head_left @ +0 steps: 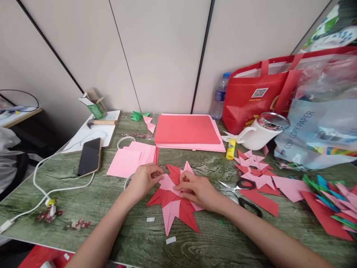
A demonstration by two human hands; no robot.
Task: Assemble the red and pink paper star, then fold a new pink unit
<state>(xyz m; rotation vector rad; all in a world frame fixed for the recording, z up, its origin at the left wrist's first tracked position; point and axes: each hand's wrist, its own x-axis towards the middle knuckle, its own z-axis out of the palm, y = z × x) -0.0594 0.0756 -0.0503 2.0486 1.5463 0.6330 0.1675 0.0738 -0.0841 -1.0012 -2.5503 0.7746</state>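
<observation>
A folded paper star (170, 197) in red and pink, with several points, lies on the table in front of me. My left hand (145, 179) is at its upper left, thumb and fingers closed on a pink folded piece at the edge. On the right side of the star, my right hand (196, 189) has its fingers curled together on the pink and red paper near the middle. Part of the star is covered by my fingers. Pink paper squares (126, 162) lie just beyond my left hand, partly over a red sheet.
Scissors (237, 185), a glue stick (230, 149) and folded paper pieces (259, 173) lie to the right. Red sheets (186, 128) are stacked behind. A white mug (252, 136) stands by a red bag (251, 93). A phone (89, 156), cable and hammer (103, 122) are left.
</observation>
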